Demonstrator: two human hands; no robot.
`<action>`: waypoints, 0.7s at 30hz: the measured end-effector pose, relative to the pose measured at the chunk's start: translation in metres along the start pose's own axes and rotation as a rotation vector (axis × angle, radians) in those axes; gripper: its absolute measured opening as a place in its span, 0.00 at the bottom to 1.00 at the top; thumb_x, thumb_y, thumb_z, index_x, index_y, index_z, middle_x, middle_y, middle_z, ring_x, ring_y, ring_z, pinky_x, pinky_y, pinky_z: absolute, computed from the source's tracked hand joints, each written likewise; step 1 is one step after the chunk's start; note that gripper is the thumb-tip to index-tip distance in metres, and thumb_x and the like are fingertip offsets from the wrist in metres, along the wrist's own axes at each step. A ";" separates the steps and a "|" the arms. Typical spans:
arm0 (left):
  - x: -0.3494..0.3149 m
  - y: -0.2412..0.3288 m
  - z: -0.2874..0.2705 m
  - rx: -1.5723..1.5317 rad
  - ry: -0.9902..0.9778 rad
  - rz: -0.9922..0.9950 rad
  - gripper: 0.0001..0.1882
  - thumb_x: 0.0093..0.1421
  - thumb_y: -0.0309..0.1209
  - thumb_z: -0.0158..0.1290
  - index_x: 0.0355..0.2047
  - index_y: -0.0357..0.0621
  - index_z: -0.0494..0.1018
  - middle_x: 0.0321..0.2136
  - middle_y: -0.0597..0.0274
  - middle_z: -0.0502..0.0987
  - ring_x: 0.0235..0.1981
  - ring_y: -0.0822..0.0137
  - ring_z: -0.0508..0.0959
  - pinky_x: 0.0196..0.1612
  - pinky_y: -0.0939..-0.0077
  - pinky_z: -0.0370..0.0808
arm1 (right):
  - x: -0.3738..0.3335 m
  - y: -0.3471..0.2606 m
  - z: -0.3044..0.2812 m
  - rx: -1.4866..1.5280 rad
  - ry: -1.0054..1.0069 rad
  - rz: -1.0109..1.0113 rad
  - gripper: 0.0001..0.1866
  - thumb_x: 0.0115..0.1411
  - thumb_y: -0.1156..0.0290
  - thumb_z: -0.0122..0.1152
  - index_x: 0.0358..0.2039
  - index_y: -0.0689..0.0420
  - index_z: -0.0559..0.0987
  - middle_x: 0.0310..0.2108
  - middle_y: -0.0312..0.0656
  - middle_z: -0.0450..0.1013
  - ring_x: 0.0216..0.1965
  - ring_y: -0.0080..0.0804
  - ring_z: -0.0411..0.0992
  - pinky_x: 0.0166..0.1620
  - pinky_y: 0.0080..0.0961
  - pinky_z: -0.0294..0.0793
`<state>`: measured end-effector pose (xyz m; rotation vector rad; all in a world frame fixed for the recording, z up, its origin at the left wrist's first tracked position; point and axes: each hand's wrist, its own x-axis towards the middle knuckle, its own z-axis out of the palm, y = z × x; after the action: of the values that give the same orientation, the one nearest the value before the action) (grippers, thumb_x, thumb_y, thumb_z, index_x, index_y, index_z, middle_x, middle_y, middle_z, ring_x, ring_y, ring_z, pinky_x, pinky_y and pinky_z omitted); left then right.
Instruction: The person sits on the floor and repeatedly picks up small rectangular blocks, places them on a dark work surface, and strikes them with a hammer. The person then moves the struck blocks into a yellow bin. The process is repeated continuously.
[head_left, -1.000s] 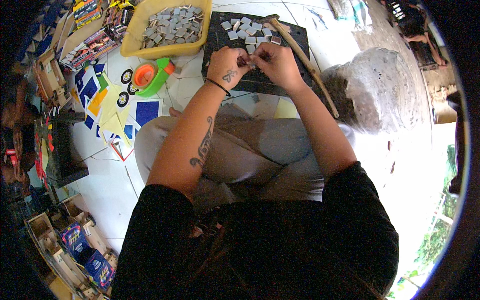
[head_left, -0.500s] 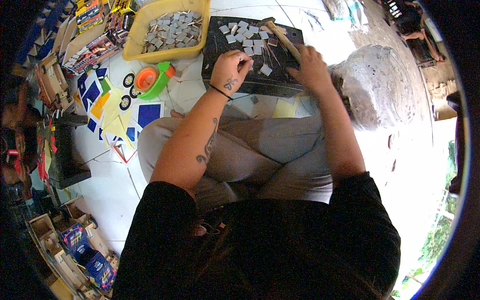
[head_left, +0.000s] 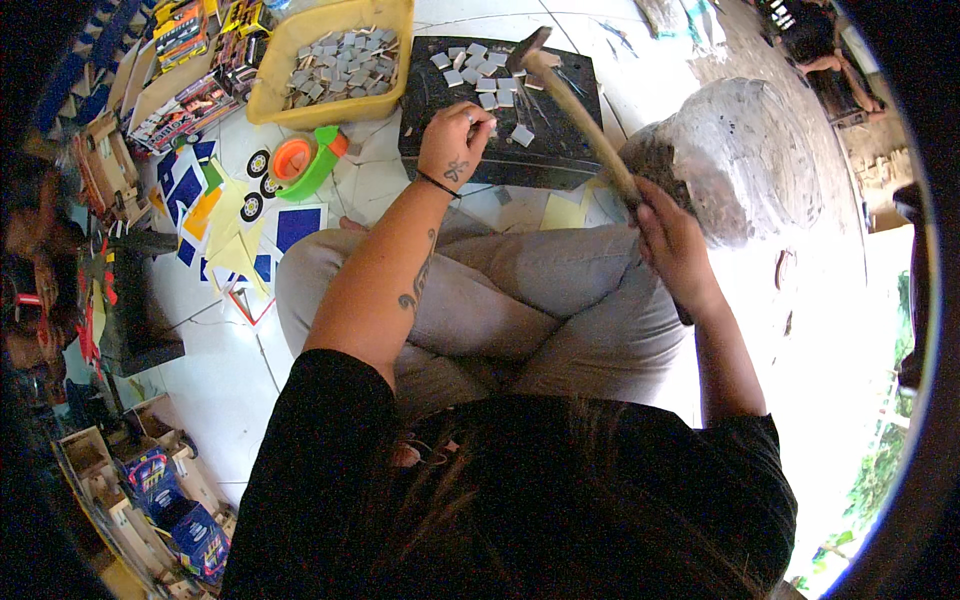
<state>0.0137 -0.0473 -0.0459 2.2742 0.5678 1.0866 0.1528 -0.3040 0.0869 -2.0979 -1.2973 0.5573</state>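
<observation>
My right hand [head_left: 668,240] is wrapped round the wooden handle of a hammer [head_left: 588,128]. The hammer slants up and away, its dark head raised over the far right part of a black box [head_left: 562,155] in front of me. My left hand [head_left: 455,138] pinches its thumb and fingers together at the box's near left part; what lies between the fingertips is too small to make out. Beyond that hand, several small grey square pieces [head_left: 487,68] with pale wooden edges are spread on the box. One such piece [head_left: 522,135] lies apart, right of my left hand.
A yellow basin [head_left: 262,98] of similar square pieces stands at the far left. Nearby are a green and orange tape dispenser [head_left: 322,172], black wheels [head_left: 252,207] and paper sheets [head_left: 232,240]. A large grey log-like block [head_left: 765,165] stands right; wooden toy bodies [head_left: 125,520] lie lower left.
My right hand has taken hold of the hammer, lifted it off the box and drawn it back towards my right knee. My left hand stays pinched in nearly the same place.
</observation>
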 end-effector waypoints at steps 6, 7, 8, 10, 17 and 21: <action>-0.001 0.004 -0.001 0.021 0.027 0.015 0.05 0.54 0.29 0.54 0.27 0.40 0.74 0.27 0.56 0.76 0.27 0.58 0.77 0.31 0.69 0.73 | -0.025 -0.030 0.010 -0.178 0.042 -0.161 0.20 0.60 0.75 0.47 0.54 0.59 0.64 0.45 0.55 0.69 0.42 0.54 0.70 0.43 0.39 0.72; -0.001 0.004 -0.001 0.012 0.011 -0.013 0.05 0.54 0.29 0.54 0.27 0.40 0.74 0.27 0.56 0.76 0.28 0.58 0.77 0.32 0.69 0.73 | -0.025 -0.032 0.010 -0.189 0.000 -0.116 0.20 0.60 0.75 0.47 0.55 0.59 0.64 0.44 0.55 0.69 0.42 0.54 0.70 0.42 0.39 0.72; -0.001 0.004 -0.001 0.001 -0.007 -0.045 0.05 0.54 0.29 0.54 0.27 0.40 0.74 0.27 0.56 0.76 0.28 0.57 0.77 0.32 0.68 0.73 | -0.026 -0.033 0.009 -0.206 -0.031 -0.063 0.21 0.60 0.75 0.47 0.55 0.58 0.64 0.44 0.55 0.69 0.42 0.54 0.71 0.42 0.40 0.72; 0.000 0.004 0.000 -0.017 -0.001 -0.049 0.05 0.54 0.28 0.54 0.27 0.39 0.74 0.26 0.56 0.76 0.27 0.57 0.76 0.32 0.68 0.73 | -0.028 -0.033 0.008 -0.168 0.032 -0.107 0.21 0.61 0.75 0.47 0.55 0.58 0.64 0.44 0.56 0.69 0.41 0.54 0.70 0.42 0.40 0.72; 0.001 -0.001 0.002 0.015 0.026 -0.001 0.05 0.54 0.29 0.54 0.27 0.39 0.74 0.27 0.56 0.76 0.28 0.57 0.77 0.31 0.70 0.73 | -0.030 -0.024 0.008 -0.192 0.083 -0.193 0.21 0.61 0.75 0.47 0.55 0.57 0.64 0.42 0.55 0.69 0.40 0.55 0.71 0.40 0.40 0.72; 0.000 0.001 0.002 0.004 -0.016 -0.054 0.05 0.54 0.29 0.54 0.26 0.39 0.74 0.26 0.56 0.76 0.27 0.58 0.76 0.31 0.70 0.73 | -0.029 -0.023 0.009 -0.250 0.014 -0.131 0.21 0.60 0.75 0.47 0.55 0.56 0.64 0.42 0.55 0.70 0.39 0.54 0.71 0.39 0.40 0.72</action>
<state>0.0149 -0.0489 -0.0463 2.2562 0.6222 1.0410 0.1201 -0.3201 0.0972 -2.1881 -1.5510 0.3369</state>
